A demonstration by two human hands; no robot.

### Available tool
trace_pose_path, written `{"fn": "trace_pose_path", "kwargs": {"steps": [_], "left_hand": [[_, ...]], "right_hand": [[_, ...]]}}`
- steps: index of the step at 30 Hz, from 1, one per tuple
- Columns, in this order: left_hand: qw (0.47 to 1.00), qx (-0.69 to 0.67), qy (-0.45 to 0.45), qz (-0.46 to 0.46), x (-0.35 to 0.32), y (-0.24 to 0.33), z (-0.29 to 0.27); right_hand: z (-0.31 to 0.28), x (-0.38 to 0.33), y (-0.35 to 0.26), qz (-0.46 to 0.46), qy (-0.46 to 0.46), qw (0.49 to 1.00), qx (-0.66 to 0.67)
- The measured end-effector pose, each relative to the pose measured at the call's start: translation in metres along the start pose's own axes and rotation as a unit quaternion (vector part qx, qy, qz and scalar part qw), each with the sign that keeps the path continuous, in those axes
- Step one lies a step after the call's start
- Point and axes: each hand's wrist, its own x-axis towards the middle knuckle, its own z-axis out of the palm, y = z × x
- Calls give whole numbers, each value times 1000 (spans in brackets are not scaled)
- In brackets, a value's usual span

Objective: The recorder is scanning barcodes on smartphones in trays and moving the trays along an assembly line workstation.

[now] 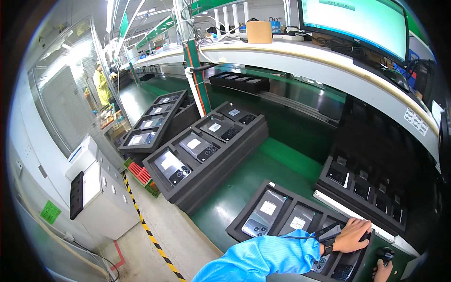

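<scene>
My left arm, in a blue sleeve with a black band at the wrist, reaches across a black foam tray point(238, 224) at the lower right. In the tray's slots lie phones with white labels, such as this phone point(268, 207). My left hand point(350, 236) is at the tray's right end, its fingers curled down over a dark thing; the hand hides what it is. At the lower right edge my right hand point(383, 271), only partly in view, is closed around a black barcode scanner point(385, 254), its head pointing up. The scanner is just right of the tray.
Stacked foam trays point(211, 176) of phones stand left on the green bench point(212, 232), with another tilted tray point(152, 120) behind. One more phone tray point(361, 188) sits at the right under the shelf point(300, 52). Above it is a monitor point(354, 26). A green post point(195, 70) rises behind.
</scene>
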Motion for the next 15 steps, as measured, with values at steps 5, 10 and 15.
{"fn": "trace_pose_path", "kwargs": {"steps": [5, 10, 15], "left_hand": [[998, -17, -54, -19, 2, 1, -1], [997, -19, -67, -23, 2, 0, -2], [998, -11, -63, -24, 3, 3, -6]], "right_hand": [[0, -3, -1, -10, -3, 1000, 17], [-2, 1, 9, -15, -2, 999, 43], [-3, 3, 8, -1, 0, 1000, 27]]}}
